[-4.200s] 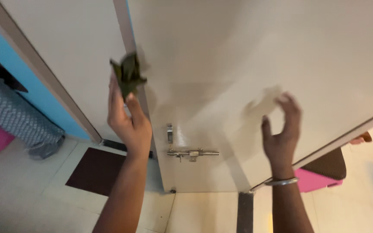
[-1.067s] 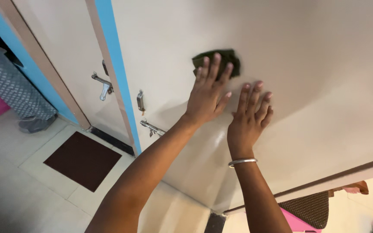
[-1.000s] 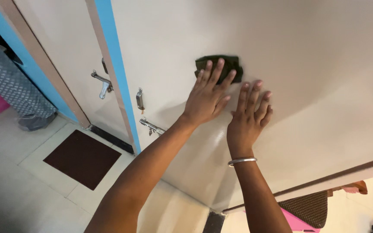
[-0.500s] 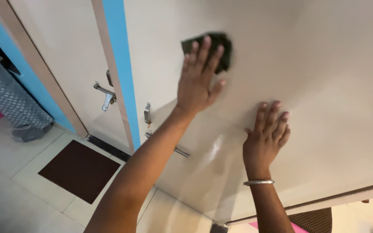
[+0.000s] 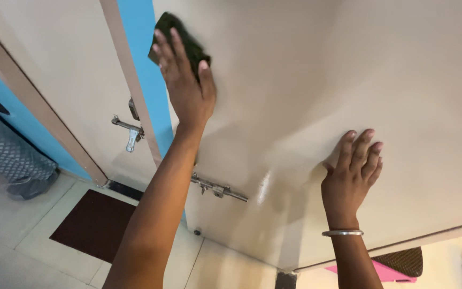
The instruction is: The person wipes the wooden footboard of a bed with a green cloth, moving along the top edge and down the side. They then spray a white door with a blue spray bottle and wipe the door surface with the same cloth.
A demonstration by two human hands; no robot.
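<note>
no packages, labels, signs or screens in view

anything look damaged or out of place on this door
Nothing stands out. The left hand presses a dark green cloth flat on the cream door; the right hand rests open lower down. The slide bolt looks intact.
</note>
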